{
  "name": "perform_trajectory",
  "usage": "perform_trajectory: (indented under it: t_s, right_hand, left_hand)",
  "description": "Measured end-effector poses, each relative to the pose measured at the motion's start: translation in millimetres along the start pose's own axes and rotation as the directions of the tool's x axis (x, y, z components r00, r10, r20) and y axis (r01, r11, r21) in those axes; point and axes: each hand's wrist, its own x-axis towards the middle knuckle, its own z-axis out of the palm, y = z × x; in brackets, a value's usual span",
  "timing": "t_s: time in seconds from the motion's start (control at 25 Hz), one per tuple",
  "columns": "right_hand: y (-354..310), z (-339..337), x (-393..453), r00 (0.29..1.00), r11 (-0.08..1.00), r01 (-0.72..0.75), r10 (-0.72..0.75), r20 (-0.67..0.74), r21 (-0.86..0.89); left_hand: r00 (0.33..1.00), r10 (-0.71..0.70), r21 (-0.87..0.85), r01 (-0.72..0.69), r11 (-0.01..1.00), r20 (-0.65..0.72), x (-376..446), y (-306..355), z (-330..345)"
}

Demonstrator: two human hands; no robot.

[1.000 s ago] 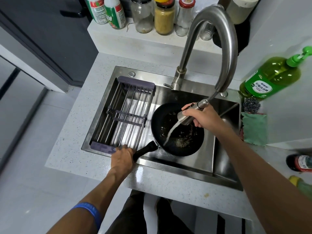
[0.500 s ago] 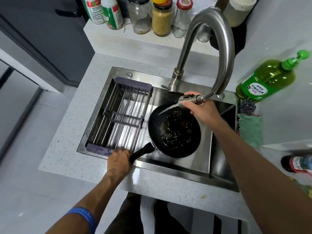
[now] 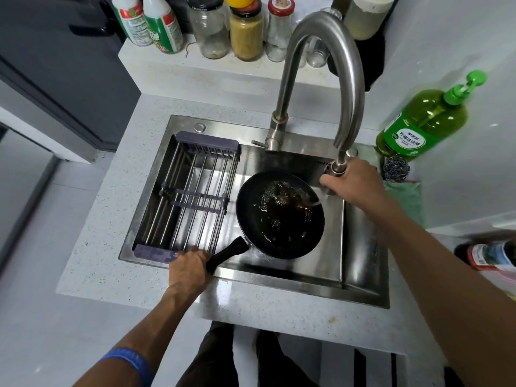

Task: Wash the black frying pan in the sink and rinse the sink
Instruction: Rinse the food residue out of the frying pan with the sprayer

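The black frying pan (image 3: 279, 216) lies in the steel sink (image 3: 363, 263), holding dark water with bits of residue. My left hand (image 3: 188, 270) grips the pan's black handle at the sink's front rim. My right hand (image 3: 350, 180) is closed around the spray head at the end of the curved steel faucet (image 3: 346, 88), just right of the pan's far rim. Water runs from the head onto the pan's right side.
A metal drying rack (image 3: 192, 196) with purple ends fills the sink's left half. A steel scourer (image 3: 396, 169), green cloth (image 3: 405, 196) and green dish soap bottle (image 3: 421, 127) are at the right. Jars and bottles line the back ledge (image 3: 212, 68).
My right hand moved the spray head from over the pan's middle back and to the right, beneath the faucet's end. The pan now holds more water. My left hand stayed on the handle.
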Motion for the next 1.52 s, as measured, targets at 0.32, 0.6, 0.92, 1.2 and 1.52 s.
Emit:
perform_trajectory:
  t_s: [0.32, 0.6, 0.92, 1.2, 1.52]
  right_hand:
    - [-9, 1, -18, 0.988, 0.998, -0.014, 0.005, 0.153, 0.057]
    - [-9, 1, -26, 0.965, 0.985, -0.046, 0.001, 0.263, 0.164]
    - [-21, 14, -33, 0.955, 0.939, -0.093, -0.010, 0.297, 0.331]
    - [-56, 46, -40, 0.963, 0.815, -0.101, -0.063, 0.261, 0.570]
    - [-73, 46, -7, 0.994, 0.751, -0.060, -0.015, 0.108, 0.658]
  left_hand:
    - [1.000, -0.015, -0.040, 0.016, 0.999, 0.025, -2, 1, -3]
    - [1.000, -0.013, -0.025, 0.013, 1.000, 0.023, -4, 3, -5]
    - [1.000, -0.020, 0.016, 0.020, 1.000, -0.001, -4, 3, -6]
    - [1.000, -0.005, 0.017, 0.005, 1.000, -0.004, -4, 4, -6]
    - [1.000, 0.002, -0.021, -0.003, 1.000, -0.025, -3, 2, -2]
